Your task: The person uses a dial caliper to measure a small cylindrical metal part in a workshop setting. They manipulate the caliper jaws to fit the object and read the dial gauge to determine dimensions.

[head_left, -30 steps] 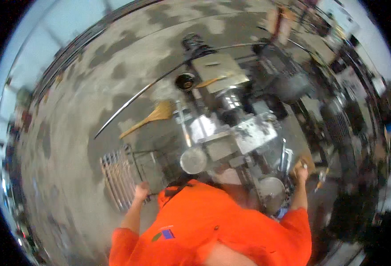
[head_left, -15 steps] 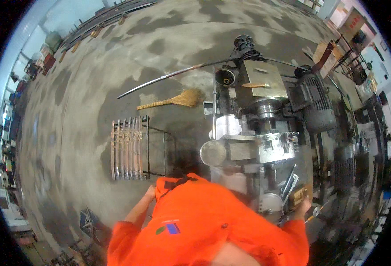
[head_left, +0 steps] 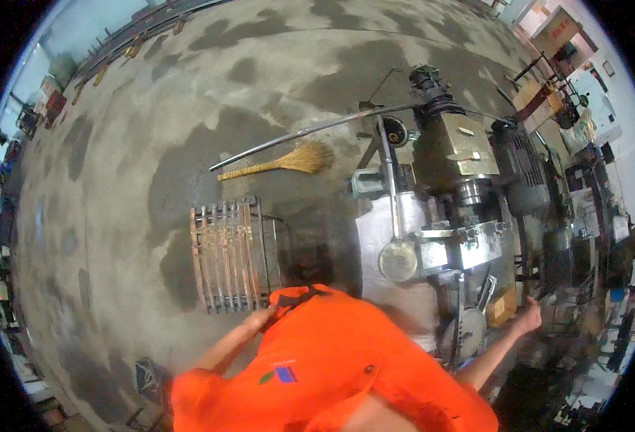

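Observation:
Low beside the hem of my orange jacket [head_left: 325, 338] is my left hand [head_left: 262, 317], close to the lower right corner of a rack of long metal rods [head_left: 224, 255]. Its fingers are mostly hidden, so its grip does not show. My right arm stretches out to the right, past a small cardboard box [head_left: 502, 308]. At its end my right hand [head_left: 530, 317] is curled closed, apart from the box; what it holds, if anything, cannot be made out. Between my arms stands a greasy metal lathe-like machine [head_left: 472, 191] with a round handwheel [head_left: 398, 261].
A straw broom [head_left: 281, 162] lies on the stained concrete floor beneath a long metal bar [head_left: 310, 131] that reaches out from the machine. A finned electric motor [head_left: 523, 165] sits at the machine's right. Dark machinery [head_left: 566, 252] crowds the right side.
My right hand has moved away from the cardboard box, outward to the right and slightly up. The view has shifted, so the machine appears farther right. My left hand stays by the jacket hem.

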`<state>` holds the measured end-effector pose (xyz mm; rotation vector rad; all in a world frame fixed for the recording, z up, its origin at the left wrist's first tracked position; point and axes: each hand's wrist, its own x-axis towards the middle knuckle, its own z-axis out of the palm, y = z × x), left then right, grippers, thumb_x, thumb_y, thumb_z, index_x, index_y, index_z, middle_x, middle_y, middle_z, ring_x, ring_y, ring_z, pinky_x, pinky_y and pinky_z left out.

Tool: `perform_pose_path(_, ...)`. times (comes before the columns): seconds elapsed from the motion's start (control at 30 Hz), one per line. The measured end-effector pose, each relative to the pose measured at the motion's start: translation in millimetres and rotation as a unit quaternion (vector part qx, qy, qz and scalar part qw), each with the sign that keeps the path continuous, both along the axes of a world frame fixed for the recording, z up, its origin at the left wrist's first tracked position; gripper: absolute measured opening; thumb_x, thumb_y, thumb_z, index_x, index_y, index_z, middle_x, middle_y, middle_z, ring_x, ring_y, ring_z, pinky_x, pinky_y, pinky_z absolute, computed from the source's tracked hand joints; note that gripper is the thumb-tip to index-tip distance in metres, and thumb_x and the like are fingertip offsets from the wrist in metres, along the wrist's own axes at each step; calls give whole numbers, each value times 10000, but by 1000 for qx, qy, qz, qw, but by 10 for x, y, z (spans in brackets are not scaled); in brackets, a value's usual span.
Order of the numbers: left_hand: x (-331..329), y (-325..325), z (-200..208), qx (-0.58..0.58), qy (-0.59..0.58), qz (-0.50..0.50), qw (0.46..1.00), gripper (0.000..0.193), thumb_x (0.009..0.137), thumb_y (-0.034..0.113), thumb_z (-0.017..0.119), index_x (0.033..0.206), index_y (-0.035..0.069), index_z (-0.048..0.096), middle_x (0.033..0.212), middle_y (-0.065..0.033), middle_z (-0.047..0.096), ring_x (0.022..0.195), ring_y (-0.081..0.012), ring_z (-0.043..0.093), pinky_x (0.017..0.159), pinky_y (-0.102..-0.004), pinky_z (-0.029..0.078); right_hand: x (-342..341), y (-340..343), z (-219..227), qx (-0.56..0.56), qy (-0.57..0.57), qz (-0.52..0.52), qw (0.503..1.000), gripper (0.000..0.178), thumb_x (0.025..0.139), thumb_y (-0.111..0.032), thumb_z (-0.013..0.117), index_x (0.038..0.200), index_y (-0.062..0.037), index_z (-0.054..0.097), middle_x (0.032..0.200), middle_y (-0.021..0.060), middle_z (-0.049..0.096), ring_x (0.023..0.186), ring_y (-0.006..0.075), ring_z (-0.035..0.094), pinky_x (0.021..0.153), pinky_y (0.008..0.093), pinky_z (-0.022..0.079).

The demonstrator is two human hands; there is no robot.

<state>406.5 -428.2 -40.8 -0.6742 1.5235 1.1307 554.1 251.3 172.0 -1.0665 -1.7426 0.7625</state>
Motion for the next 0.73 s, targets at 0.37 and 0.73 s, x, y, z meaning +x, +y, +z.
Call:
perform_pose_path(0.37, -1342, -416, 748, 92, 353, 137, 921, 482, 839, 290, 546, 1165, -56, 468, 850, -126, 637, 779, -192, 611, 732, -321, 469, -1459, -1354, 650, -101, 10, 333, 937, 196, 813, -105, 482, 783, 3, 644, 642, -34, 449, 509, 40, 373, 429, 187, 229)
perform_pose_path(0.73, -737, -161, 167, 5, 321, -69, 945, 493, 785, 206, 571, 1204, -28, 462, 874, -113, 631, 806, -174, 610, 714, -289, 478, -1551, -1043, 585, -136, 6, 477, 868, 306, 652, 50, 431, 862, 60, 654, 668, 48, 498, 492, 65, 402, 434, 196, 264)
